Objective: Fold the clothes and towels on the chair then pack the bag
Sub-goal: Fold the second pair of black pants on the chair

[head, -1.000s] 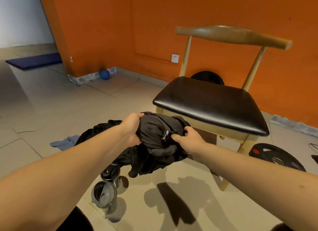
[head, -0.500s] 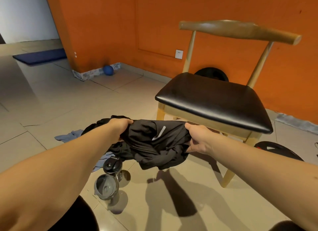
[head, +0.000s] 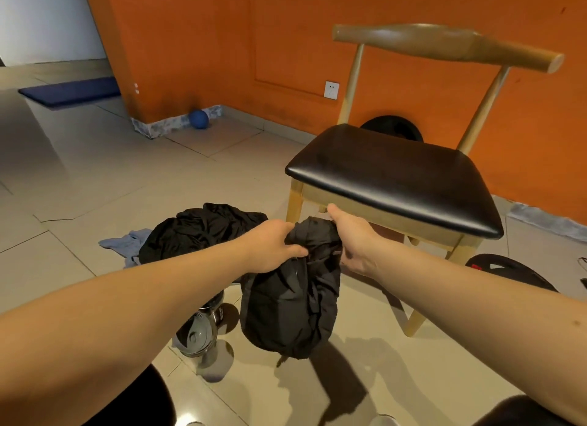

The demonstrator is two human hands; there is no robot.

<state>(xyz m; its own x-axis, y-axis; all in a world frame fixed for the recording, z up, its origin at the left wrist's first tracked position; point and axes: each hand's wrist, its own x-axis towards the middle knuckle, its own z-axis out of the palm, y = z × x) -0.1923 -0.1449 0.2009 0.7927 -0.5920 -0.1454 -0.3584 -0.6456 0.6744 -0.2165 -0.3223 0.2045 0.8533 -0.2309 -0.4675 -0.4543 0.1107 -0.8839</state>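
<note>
Both hands had a tight grip on the top of a black cloth (head: 289, 311). The left hand (head: 273, 244) and right hand (head: 352, 238) were nearly touching, fingers curled into the bunched fabric, and the rest hung below them. The chair (head: 394, 178) stood just past the right hand. A black pile (head: 197, 228) and a blue towel (head: 127, 243) lay on the floor beyond the left hand.

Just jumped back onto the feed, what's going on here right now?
A person grips a crumpled black bundle with both hands, the left hand and the right hand at its top, so it hangs above the floor in front of the chair. Whether it is a garment or the bag is unclear. A heap of black clothes and a blue-grey cloth lie unfolded on the floor, near a lidded bottle.
</note>
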